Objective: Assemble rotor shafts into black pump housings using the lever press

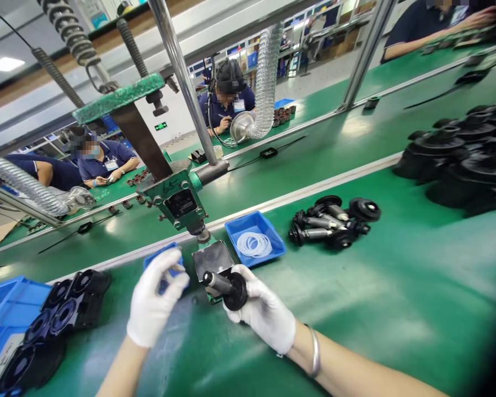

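Note:
My right hand [264,311], in a white glove, grips a black rotor-like part [235,291] by its round flanged end. The part's grey shaft with a black tip points up and left, over the metal plate [213,258] of a green hand press [179,201]. To the left, my white-gloved left hand [155,298] is raised with thumb and fingers curled together in a pinch. Whatever may be between those fingertips is too small to make out. Behind this hand a small blue tray [149,258] is mostly hidden.
A blue tray [281,251] of translucent white rings [254,244] stands right of the press. Beyond it lie several similar rotor-like parts [333,223]. Black housings [62,314] and a blue bin [4,303] are left; larger black housings [471,160] fill the far right. Co-workers sit opposite.

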Demonstrator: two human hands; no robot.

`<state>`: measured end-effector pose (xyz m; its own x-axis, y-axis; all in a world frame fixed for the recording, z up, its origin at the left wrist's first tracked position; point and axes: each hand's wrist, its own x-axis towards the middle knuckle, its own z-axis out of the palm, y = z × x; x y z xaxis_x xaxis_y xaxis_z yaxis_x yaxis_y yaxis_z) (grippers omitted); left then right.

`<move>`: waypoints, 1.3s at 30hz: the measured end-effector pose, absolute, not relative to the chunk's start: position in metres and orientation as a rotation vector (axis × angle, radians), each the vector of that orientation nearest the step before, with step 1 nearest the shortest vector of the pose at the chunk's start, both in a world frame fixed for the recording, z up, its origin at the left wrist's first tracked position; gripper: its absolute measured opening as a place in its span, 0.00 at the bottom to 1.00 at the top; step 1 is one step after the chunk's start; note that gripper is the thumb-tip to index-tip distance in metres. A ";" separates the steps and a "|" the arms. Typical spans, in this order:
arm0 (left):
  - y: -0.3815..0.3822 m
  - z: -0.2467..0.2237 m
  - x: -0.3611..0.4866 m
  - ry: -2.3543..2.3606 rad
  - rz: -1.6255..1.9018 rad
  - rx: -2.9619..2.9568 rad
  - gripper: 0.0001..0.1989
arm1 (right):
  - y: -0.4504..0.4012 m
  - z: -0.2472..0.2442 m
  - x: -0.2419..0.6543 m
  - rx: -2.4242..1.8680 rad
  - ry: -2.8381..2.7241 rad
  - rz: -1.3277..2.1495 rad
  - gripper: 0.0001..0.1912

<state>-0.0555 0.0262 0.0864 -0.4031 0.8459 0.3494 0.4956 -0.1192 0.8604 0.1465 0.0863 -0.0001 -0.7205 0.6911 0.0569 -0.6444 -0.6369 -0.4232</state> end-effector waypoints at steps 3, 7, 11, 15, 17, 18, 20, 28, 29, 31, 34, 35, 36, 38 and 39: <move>0.007 0.064 -0.026 1.774 1.538 1.942 0.22 | 0.086 0.002 0.150 -0.069 -0.484 2.407 0.14; 0.003 0.045 0.000 1.811 1.598 2.213 0.26 | 0.086 0.005 0.154 -0.036 -0.435 2.506 0.15; 0.008 0.044 0.016 1.906 1.594 2.226 0.21 | 0.085 0.007 0.153 0.023 -0.495 2.455 0.13; 0.007 0.041 0.021 1.859 1.715 2.116 0.18 | 0.083 0.008 0.151 0.050 -0.602 2.388 0.11; 0.003 0.037 0.023 1.756 1.822 1.982 0.16 | 0.082 0.009 0.152 0.063 -0.618 2.402 0.11; 0.001 0.035 0.024 1.706 1.871 1.895 0.15 | 0.081 0.009 0.152 0.068 -0.613 2.421 0.11; -0.003 0.032 0.026 1.631 1.957 1.716 0.11 | 0.080 0.009 0.153 0.081 -0.591 2.468 0.13; 0.003 0.040 0.007 1.492 1.727 1.655 0.08 | 0.083 0.002 0.153 0.190 -0.581 2.576 0.12; 0.006 0.040 0.003 1.464 1.630 1.682 0.08 | 0.083 0.001 0.152 0.192 -0.558 2.589 0.12; 0.010 0.042 -0.004 1.397 1.544 1.638 0.20 | 0.083 0.001 0.152 0.190 -0.525 2.603 0.12; 0.012 0.047 -0.010 1.319 1.579 1.581 0.36 | 0.083 0.002 0.153 0.213 -0.542 2.636 0.10; 0.012 0.051 -0.011 1.310 1.544 1.640 0.34 | 0.083 0.002 0.154 0.214 -0.544 2.659 0.10; 0.011 0.055 -0.012 1.293 1.466 1.725 0.29 | 0.083 0.002 0.154 0.207 -0.540 2.691 0.11; 0.012 0.063 -0.012 1.220 1.294 1.845 0.22 | 0.084 0.001 0.155 0.184 -0.506 2.770 0.14; 0.013 0.068 -0.012 1.161 1.225 1.869 0.21 | 0.084 0.000 0.155 0.180 -0.483 2.822 0.16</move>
